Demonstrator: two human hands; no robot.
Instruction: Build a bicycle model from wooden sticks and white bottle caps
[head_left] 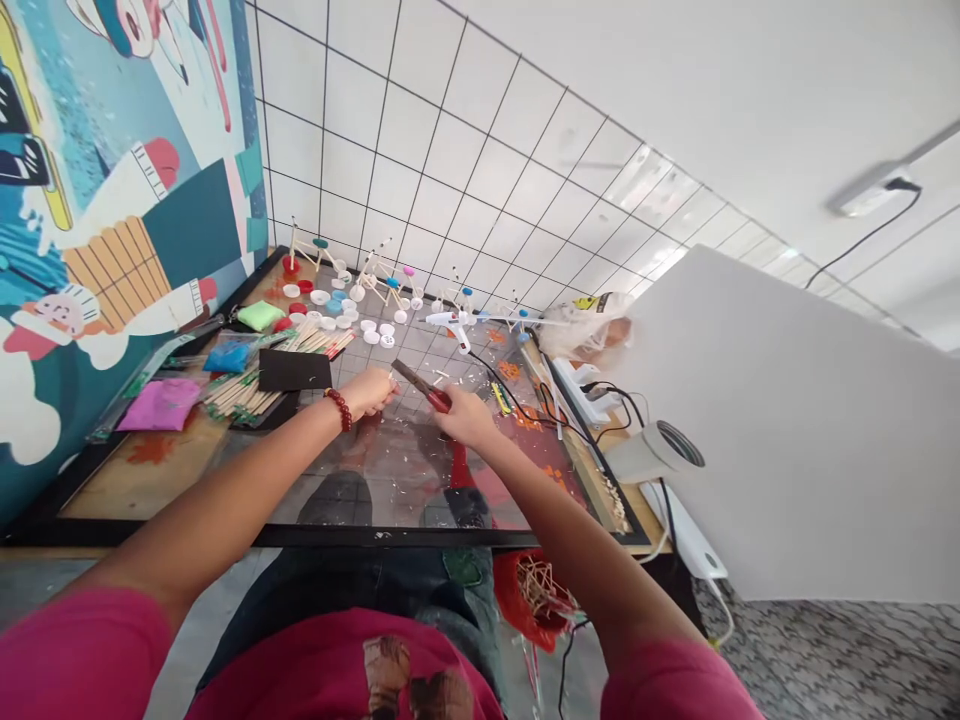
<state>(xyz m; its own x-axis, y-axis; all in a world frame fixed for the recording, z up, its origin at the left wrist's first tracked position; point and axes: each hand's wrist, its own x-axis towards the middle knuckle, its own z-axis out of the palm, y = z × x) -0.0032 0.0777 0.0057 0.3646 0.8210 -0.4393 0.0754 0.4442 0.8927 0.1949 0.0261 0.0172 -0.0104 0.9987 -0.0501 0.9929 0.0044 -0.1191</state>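
Note:
My right hand [466,415] is wrapped round the red handles of a pair of scissors [411,376], whose dark blades point up and left toward my left hand. My left hand [369,392], with a red bead bracelet at the wrist, is closed in a pinch just left of the blade tips. A tiny pale bit shows at its fingertips, too small to name. Both hands are over the clear-covered tabletop [390,490], where small pale scraps lie scattered. Left of my left hand, a black card [294,370] rests on a pile of wooden sticks [244,395].
Bottle caps [320,297] and small stick figures stand along the back. A white glue gun [453,325] trails a black cord to a power strip [585,390]. Pink [160,404], blue and green clay packs lie left. A red bag [525,600] of sticks hangs below the front edge.

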